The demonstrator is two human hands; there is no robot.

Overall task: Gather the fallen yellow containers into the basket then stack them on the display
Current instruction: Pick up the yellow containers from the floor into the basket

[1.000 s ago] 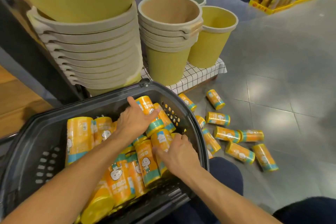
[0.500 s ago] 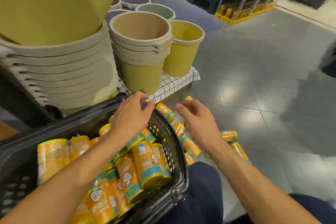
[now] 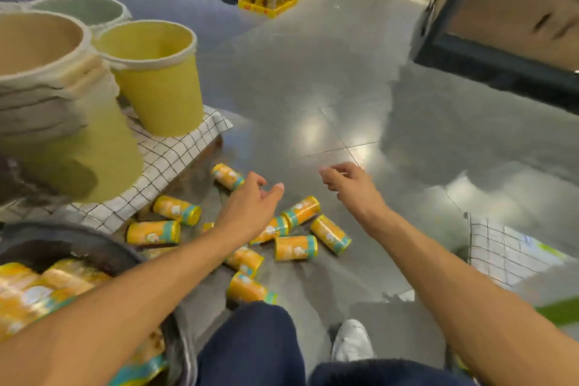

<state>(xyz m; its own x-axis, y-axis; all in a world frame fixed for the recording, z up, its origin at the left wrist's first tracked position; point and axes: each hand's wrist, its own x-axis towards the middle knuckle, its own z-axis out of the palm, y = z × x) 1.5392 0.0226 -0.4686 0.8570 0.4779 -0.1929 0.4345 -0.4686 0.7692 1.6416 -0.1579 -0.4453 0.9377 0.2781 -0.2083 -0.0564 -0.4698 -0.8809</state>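
**Empty-handed over the spill**

Yellow containers (image 3: 296,247) are lying on the floor (image 3: 313,78) right of the basket (image 3: 103,244). The left hand (image 3: 250,207) is hovering over them, fingers loosely spread, empty. The right hand (image 3: 347,185), farther from the basket, is hovering loosely curled, empty.

Both bare forearms reach forward; the left hand (image 3: 250,207) and right hand (image 3: 351,186) hang loosely curled, holding nothing.

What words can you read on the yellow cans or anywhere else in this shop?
No writing here can be read.
Yellow containers on the floor: the labels show a pale cartoon shape, but the lettering is too blurred.
Those inside the basket: smeared by motion blur.
Far yellow display rack: too small to read.
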